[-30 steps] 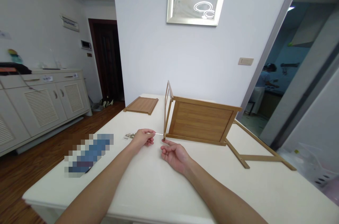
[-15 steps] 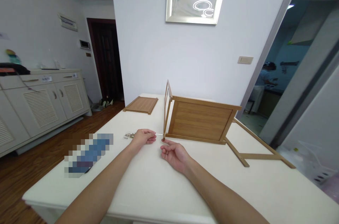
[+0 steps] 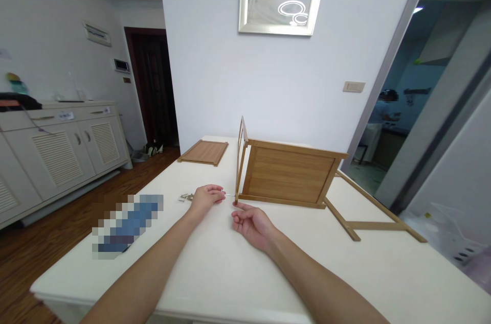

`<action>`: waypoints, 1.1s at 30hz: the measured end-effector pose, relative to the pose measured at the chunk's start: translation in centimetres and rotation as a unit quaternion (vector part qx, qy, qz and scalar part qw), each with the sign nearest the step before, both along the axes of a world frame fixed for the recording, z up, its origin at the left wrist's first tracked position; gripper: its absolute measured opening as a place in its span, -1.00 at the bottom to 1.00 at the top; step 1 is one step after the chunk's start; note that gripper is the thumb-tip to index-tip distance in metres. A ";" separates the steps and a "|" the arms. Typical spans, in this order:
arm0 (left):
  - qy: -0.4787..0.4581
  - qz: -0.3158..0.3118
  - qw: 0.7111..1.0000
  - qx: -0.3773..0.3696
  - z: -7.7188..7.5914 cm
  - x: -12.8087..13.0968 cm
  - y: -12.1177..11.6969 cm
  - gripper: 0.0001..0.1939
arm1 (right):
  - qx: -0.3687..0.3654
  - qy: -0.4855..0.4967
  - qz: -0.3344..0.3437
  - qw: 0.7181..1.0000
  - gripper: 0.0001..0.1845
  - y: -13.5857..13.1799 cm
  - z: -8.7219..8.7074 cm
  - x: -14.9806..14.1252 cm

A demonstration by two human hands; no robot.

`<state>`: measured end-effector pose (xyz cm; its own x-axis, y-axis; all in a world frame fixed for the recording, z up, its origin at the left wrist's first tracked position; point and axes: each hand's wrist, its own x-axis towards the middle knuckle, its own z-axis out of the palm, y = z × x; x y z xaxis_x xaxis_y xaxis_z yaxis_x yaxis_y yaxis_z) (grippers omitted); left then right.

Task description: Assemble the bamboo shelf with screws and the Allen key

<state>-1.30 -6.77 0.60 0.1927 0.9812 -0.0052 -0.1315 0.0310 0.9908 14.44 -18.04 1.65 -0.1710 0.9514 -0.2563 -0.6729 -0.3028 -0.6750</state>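
Observation:
My left hand (image 3: 207, 200) is closed in a pinch on a thin metal hex key (image 3: 230, 194). The key's far end meets the lower corner of an upright wooden frame (image 3: 240, 165), seen nearly edge-on. My right hand (image 3: 251, 224) is at the foot of that corner, one fingertip pressed on the wood and the other fingers curled in. A wooden panel (image 3: 289, 173) stands on its long edge and joins the frame at that corner. Just behind my left hand lies a small pile of screws (image 3: 185, 197), partly hidden by the hand.
A second wooden panel (image 3: 204, 152) lies flat at the back left of the white table (image 3: 215, 273). Another wooden frame (image 3: 378, 226) lies at the right. A blurred-out blue object (image 3: 128, 224) rests near the left edge. A person (image 3: 383, 112) stands in the room beyond the doorway.
My left fingers have shifted slightly on the hex key, opening a little around it. The frame, panel and right hand hold their places; the view has drifted slightly.

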 end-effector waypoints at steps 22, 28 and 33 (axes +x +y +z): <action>-0.025 -0.050 0.998 -0.022 0.7 -0.6 -0.2 -0.58 | 0.009 0.006 0.007 1.000 -0.48 0.1 -0.2 0.0; -0.021 -0.058 0.996 -0.056 0.7 -0.8 -0.2 -0.66 | 0.014 0.008 0.008 1.000 -0.50 0.1 -0.2 0.1; -0.042 -0.077 0.993 -0.073 0.7 -0.8 -0.2 -0.73 | 0.011 0.005 0.007 1.000 -0.48 0.2 -0.3 0.1</action>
<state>-2.10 -6.98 1.26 0.3460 0.9302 -0.1229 -0.1959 0.1997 0.9601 14.57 -17.88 1.37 -0.1867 0.9541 -0.2342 -0.6760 -0.2978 -0.6741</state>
